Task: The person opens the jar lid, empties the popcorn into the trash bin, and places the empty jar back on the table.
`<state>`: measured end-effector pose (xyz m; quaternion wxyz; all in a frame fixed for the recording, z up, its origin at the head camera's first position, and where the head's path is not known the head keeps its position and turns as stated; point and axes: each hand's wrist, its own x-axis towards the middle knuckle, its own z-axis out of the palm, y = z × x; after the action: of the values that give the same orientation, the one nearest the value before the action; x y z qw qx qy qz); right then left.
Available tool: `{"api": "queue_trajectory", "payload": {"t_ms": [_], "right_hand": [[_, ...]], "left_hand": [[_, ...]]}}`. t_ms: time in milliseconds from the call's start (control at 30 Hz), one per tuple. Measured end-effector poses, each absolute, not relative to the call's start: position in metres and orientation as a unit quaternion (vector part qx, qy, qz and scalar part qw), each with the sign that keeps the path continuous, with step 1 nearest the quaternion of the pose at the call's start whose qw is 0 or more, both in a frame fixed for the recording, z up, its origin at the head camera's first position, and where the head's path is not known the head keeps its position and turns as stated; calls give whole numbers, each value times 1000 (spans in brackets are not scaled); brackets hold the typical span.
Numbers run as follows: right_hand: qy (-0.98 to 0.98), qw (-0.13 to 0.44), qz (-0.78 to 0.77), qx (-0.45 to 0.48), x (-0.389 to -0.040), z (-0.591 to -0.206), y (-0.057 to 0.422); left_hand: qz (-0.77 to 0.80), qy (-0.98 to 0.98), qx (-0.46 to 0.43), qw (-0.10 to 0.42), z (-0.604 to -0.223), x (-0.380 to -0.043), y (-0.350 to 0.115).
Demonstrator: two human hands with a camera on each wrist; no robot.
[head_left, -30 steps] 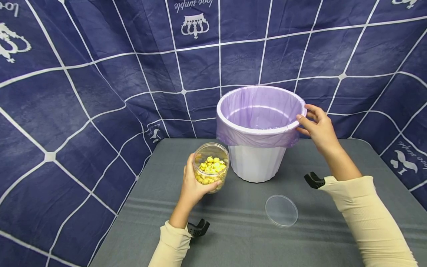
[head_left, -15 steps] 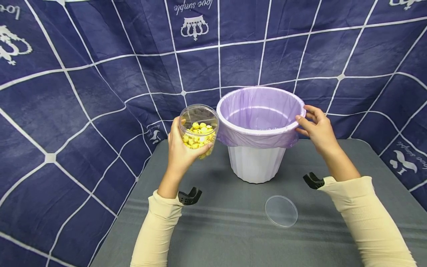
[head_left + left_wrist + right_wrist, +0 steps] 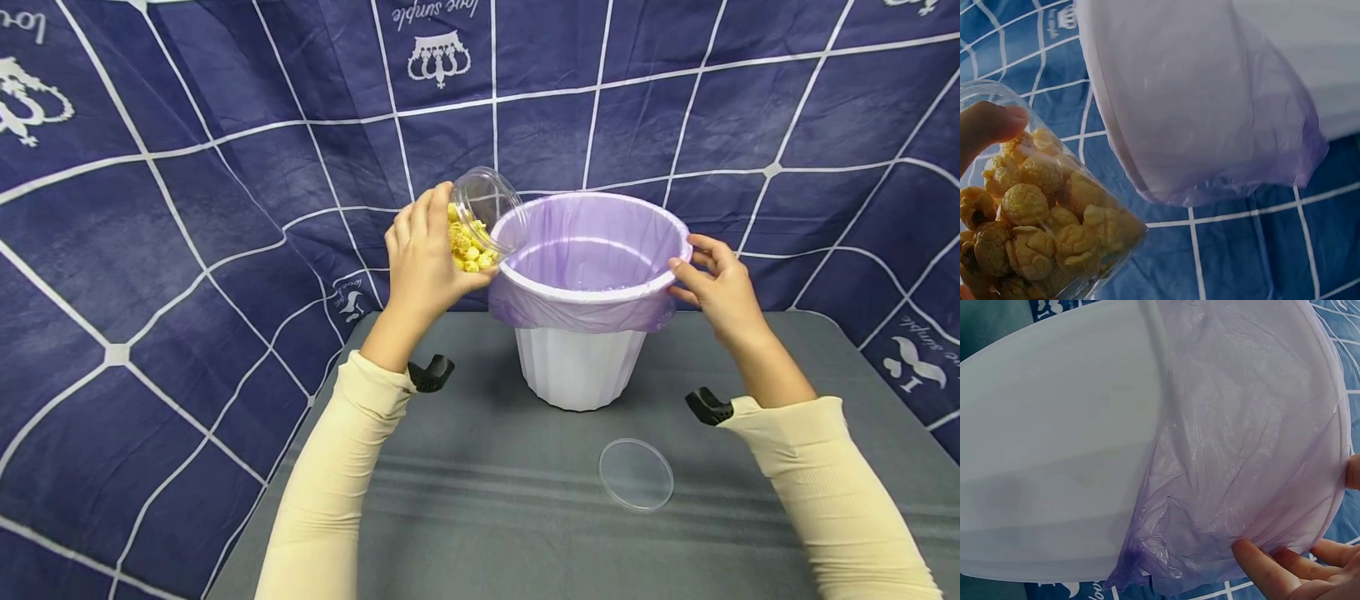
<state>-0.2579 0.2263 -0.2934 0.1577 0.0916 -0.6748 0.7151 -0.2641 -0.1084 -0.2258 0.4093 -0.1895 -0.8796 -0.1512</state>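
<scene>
My left hand (image 3: 420, 258) grips a clear plastic jar (image 3: 491, 200) of yellow popcorn (image 3: 467, 248). The jar is tipped sideways, its open mouth at the left rim of a white trash can (image 3: 581, 367). In the left wrist view the popcorn (image 3: 1041, 219) still lies inside the jar, under my thumb (image 3: 997, 124). A purple trash bag (image 3: 581, 312) lines the can and folds down over its rim. At the can's right side, my right hand (image 3: 716, 287) holds the rim; in the right wrist view its fingertips (image 3: 1254, 559) touch the bag (image 3: 1229, 444) from outside.
A round clear lid (image 3: 636, 475) lies flat on the grey cloth-covered table (image 3: 525, 517), in front of the can. Dark blue curtains (image 3: 315, 67) with white grid lines stand behind and at both sides. Each wrist wears a black camera mount (image 3: 431, 373).
My left hand has raised the jar away from me to the can's left rim and tipped it toward the opening. The right hand stays on the rim.
</scene>
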Motion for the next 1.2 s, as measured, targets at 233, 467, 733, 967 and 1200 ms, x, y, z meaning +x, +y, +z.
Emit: {"api": "queue_trajectory", "payload": {"t_ms": [233,467,733,967,1200], "right_hand": [[-680,156,711,89,-257,-293,226],[-672,153,719,92,-256,-293,226],[-670,154,720,94,-256,-293,225],[-674,156,716,91,-257,-293,225],[-677,157,714,89,-257,-293,225]], "left_hand": [[-37,-886,-231,401,-209,-278,-98],[56,-866,-275,413,-200,-288,-88],[150,-841,-315,413,-197,-294,-81],[222,-769,-356,482,-199,-303,-77],[327,-684,-386,525,-199,-306,-73]]}}
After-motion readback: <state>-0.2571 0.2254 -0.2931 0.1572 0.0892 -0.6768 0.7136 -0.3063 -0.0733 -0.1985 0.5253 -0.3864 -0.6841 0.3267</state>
